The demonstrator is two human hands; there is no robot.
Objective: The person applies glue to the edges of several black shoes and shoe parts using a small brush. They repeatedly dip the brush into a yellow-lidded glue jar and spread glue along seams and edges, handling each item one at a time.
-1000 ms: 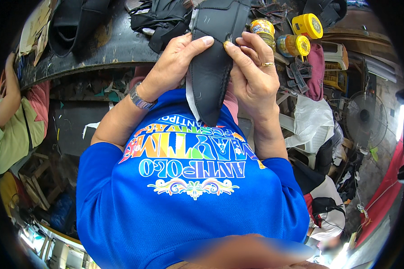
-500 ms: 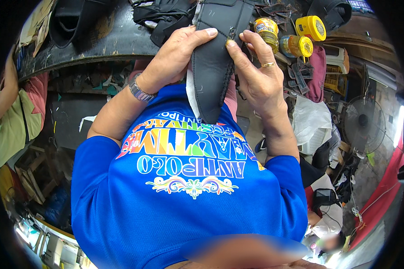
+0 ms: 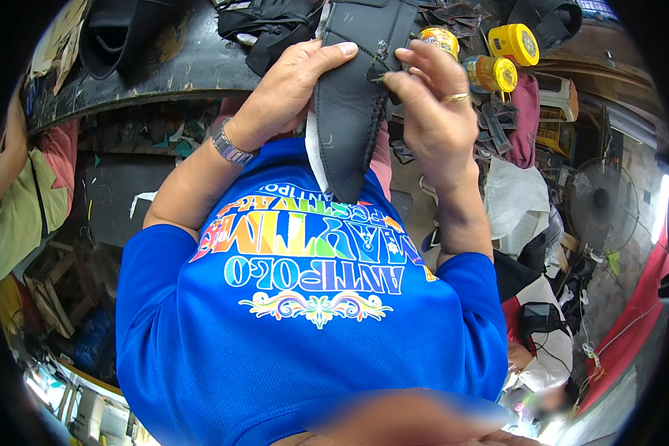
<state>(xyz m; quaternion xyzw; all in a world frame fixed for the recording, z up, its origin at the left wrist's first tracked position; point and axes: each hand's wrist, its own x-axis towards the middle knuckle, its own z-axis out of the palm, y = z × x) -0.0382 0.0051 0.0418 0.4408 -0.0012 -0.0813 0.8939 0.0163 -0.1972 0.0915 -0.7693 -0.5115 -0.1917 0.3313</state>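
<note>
A black leather shoe upper (image 3: 349,97) with a white lining along one side hangs down in front of my chest. Its right edge has a puckered row of stitching. My left hand (image 3: 297,78) grips the left side of it, the thumb lying across the black face. At the right edge, beside a small seam with pale marks, my right hand (image 3: 438,104) has thumb and forefinger closed together. A small dark bit shows at its thumb tip; I cannot make out what it is. This hand is slightly blurred.
Beyond my hands is a dark worn workbench (image 3: 178,59) with black shoe parts (image 3: 267,33). Yellow-lidded jars (image 3: 492,74) and a yellow tub (image 3: 514,45) stand to the right. A fan (image 3: 602,201) is at far right; another person's arm (image 3: 15,134) shows at far left.
My right thumb has drawn off the black face to the upper's right edge, and the fingers have curled in. My left hand keeps its grip.
</note>
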